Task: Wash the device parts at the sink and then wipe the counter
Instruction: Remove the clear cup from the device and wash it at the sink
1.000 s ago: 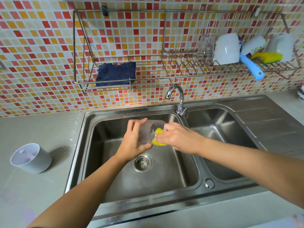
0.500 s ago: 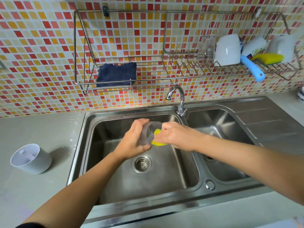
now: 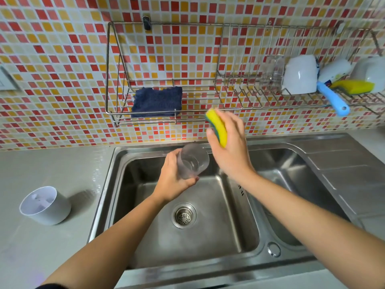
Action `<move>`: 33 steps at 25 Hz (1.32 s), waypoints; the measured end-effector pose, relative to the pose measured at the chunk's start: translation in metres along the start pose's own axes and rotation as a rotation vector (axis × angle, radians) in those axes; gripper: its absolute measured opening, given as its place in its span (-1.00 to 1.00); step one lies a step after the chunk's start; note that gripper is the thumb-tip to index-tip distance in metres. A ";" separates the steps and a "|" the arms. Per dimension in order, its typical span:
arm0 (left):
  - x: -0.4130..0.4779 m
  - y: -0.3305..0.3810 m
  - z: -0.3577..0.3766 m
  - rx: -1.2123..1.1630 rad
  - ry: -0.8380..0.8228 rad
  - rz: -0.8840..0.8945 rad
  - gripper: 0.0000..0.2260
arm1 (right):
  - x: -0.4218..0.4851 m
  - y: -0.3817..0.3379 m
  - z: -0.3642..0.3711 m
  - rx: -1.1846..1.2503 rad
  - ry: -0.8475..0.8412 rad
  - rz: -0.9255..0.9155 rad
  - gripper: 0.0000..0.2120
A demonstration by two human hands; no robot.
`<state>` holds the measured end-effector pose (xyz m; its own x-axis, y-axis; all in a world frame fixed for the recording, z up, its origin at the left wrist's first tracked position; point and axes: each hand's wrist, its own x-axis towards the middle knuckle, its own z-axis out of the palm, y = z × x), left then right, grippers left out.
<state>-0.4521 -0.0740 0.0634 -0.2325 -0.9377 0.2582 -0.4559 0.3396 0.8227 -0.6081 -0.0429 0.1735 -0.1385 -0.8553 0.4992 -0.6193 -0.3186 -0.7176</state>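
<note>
Your left hand grips translucent frosted plastic cup over far side of left steel sink basin. Your right hand grasps yellow-green sponge, up right of cup, not touching. White plastic cylinder stands on grey counter, left of sink.

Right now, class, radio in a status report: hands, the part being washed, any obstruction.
Left hand grips clear cup over left basin. Right hand holds yellow sponge, apart from cup. White part on counter. Nothing between sponge and cup.
</note>
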 end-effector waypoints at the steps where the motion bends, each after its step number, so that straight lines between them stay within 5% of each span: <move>1: 0.003 0.001 -0.001 -0.032 0.017 -0.024 -0.21 | 0.020 -0.011 0.002 0.007 -0.004 0.024 -0.50; 8: 0.012 0.007 -0.020 -0.082 0.041 -0.054 -0.22 | 0.141 -0.021 0.053 -0.477 -0.323 0.255 -0.41; 15: 0.021 0.015 -0.031 -0.072 0.019 -0.056 -0.19 | 0.171 -0.005 0.085 -0.683 -0.602 0.437 -0.33; 18: 0.022 0.014 -0.022 -0.082 0.028 -0.072 -0.20 | 0.167 -0.013 0.065 -0.605 -0.415 0.368 -0.40; 24: 0.017 0.014 0.023 -0.241 -0.004 -0.129 -0.19 | 0.101 0.027 -0.016 -0.272 0.444 0.099 -0.68; 27: 0.013 0.008 0.050 -0.309 -0.057 -0.178 -0.17 | 0.051 0.087 -0.027 -0.093 0.647 0.164 -0.77; 30: 0.013 0.001 0.073 -0.388 -0.083 -0.263 -0.19 | 0.012 0.164 -0.015 -0.158 0.571 0.348 -0.76; 33: 0.020 -0.004 0.085 -0.395 -0.062 -0.324 -0.20 | 0.003 0.228 0.005 -0.268 0.103 0.588 -0.55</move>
<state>-0.5284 -0.0880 0.0224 -0.1890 -0.9800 -0.0621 -0.1561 -0.0324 0.9872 -0.7456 -0.1201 0.0093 -0.5776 -0.8084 0.1136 -0.5869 0.3145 -0.7460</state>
